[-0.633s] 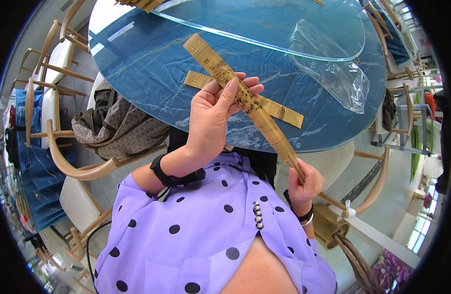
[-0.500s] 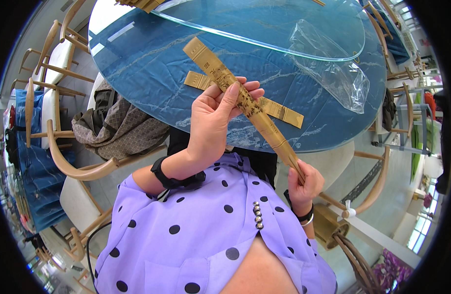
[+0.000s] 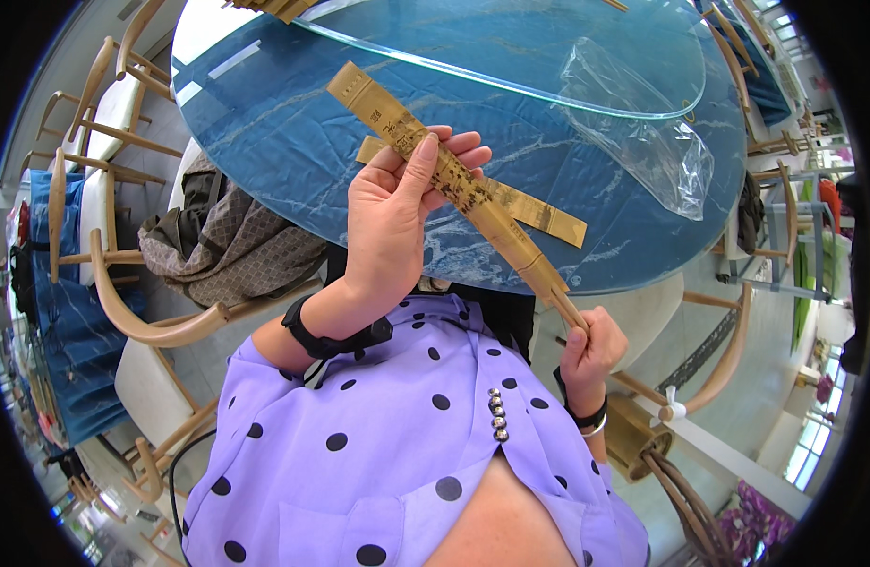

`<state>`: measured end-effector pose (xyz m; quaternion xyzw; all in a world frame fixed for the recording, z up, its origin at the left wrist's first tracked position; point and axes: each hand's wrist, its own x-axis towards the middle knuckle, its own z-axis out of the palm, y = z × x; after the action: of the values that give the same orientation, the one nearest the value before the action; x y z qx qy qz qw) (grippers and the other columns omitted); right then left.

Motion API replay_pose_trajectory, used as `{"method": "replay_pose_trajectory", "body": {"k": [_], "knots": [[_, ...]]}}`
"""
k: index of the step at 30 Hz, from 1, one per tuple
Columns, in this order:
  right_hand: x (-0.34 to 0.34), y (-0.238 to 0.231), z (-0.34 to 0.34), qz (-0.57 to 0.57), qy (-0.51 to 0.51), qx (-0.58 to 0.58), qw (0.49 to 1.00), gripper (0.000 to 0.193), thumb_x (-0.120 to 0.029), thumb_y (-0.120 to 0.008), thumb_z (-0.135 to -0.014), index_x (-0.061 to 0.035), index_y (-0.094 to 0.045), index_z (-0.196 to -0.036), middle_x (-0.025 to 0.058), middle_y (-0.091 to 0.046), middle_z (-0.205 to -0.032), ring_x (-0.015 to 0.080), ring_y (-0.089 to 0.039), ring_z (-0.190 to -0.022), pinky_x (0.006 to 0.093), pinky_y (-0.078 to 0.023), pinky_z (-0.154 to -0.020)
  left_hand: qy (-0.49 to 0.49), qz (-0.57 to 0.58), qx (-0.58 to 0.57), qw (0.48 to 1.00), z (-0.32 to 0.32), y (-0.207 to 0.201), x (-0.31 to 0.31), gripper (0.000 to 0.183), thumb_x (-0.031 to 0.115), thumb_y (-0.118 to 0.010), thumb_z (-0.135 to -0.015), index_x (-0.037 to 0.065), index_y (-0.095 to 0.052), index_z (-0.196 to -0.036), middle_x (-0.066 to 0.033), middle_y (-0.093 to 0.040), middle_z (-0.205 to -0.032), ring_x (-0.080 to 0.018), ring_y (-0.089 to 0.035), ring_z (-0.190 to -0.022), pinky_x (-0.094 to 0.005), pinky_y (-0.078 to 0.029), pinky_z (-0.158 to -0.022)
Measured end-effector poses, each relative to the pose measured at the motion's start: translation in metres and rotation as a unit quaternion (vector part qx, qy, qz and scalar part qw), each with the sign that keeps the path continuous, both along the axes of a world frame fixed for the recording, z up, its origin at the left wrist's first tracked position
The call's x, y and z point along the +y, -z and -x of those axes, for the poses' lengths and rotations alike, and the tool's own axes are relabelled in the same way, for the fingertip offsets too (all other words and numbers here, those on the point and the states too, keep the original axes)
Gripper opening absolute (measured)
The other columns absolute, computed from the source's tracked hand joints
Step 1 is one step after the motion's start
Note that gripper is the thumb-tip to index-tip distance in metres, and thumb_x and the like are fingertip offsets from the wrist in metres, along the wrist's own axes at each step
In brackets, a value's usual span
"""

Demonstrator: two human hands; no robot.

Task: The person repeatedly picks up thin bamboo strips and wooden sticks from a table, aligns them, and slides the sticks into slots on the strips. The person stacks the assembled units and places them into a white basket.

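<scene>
My left hand is closed on a long gold paper chopstick sleeve with dark printing, thumb on top and fingers beneath. The sleeve slants from upper left to lower right, above the table edge. From its lower end stick out the tips of wooden chopsticks. Pinched at those tips is my right hand, low and to the right. Under the held sleeve, a second gold sleeve lies on the blue table, its middle covered by my left hand and the upper sleeve.
A clear plastic bag lies crumpled at the table's right, partly beneath the glass turntable edge. Gold sleeves are stacked at the far left. A brown patterned cloth item rests on a wooden chair at left.
My left hand and the sleeve have shifted up and left, away from my right hand. More of the chopsticks shows at the sleeve's lower end. My right hand has barely moved.
</scene>
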<state>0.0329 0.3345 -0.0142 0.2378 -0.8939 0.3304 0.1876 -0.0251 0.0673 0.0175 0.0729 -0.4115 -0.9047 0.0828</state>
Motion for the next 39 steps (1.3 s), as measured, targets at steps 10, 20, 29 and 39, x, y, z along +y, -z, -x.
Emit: {"method": "replay_pose_trajectory", "body": {"k": [10, 20, 29, 39], "knots": [[0.003, 0.012, -0.006, 0.036, -0.001, 0.031, 0.999, 0.034, -0.018, -0.044, -0.102, -0.0027, -0.04, -0.072, 0.0121, -0.039, -0.061, 0.0296, -0.041, -0.047, 0.0387, -0.031, -0.045, -0.015, 0.001, -0.013, 1.0, -0.008, -0.002, 0.012, 0.029, 0.019, -0.05, -0.105, -0.005, -0.057, -0.12, -0.0211, -0.066, -0.12, -0.0281, -0.067, -0.112, -0.0369, -0.057, -0.096], [0.005, 0.009, -0.003, 0.035, 0.0, 0.03, 0.999, 0.031, -0.014, -0.044, -0.1, -0.002, -0.039, -0.072, 0.0127, -0.039, -0.061, 0.0306, -0.042, -0.047, 0.0388, -0.032, -0.045, -0.015, 0.003, 0.009, 1.0, 0.0, -0.002, -0.001, 0.029, 0.019, -0.05, -0.105, -0.004, -0.057, -0.121, -0.0209, -0.066, -0.12, -0.0272, -0.067, -0.112, -0.0358, -0.056, -0.097], [-0.003, 0.009, -0.002, 0.033, 0.008, 0.033, 0.999, 0.031, -0.015, -0.043, -0.101, -0.0021, -0.039, -0.072, 0.0135, -0.041, -0.062, 0.0319, -0.044, -0.049, 0.0399, -0.034, -0.046, -0.029, -0.007, -0.005, 1.0, -0.005, -0.001, 0.01, 0.028, 0.021, -0.053, -0.105, -0.003, -0.059, -0.118, -0.0186, -0.068, -0.116, -0.0274, -0.069, -0.108, -0.0379, -0.056, -0.095], [-0.001, 0.008, -0.005, 0.009, 0.012, 0.021, 1.0, 0.031, -0.012, -0.038, -0.102, 0.001, -0.045, -0.075, 0.017, -0.048, -0.066, 0.0366, -0.05, -0.054, 0.0423, -0.037, -0.049, -0.013, -0.002, -0.004, 1.0, -0.007, 0.0, 0.01, 0.03, 0.02, -0.048, -0.106, -0.005, -0.057, -0.12, -0.0206, -0.067, -0.119, -0.0284, -0.067, -0.112, -0.0374, -0.056, -0.097]]}}
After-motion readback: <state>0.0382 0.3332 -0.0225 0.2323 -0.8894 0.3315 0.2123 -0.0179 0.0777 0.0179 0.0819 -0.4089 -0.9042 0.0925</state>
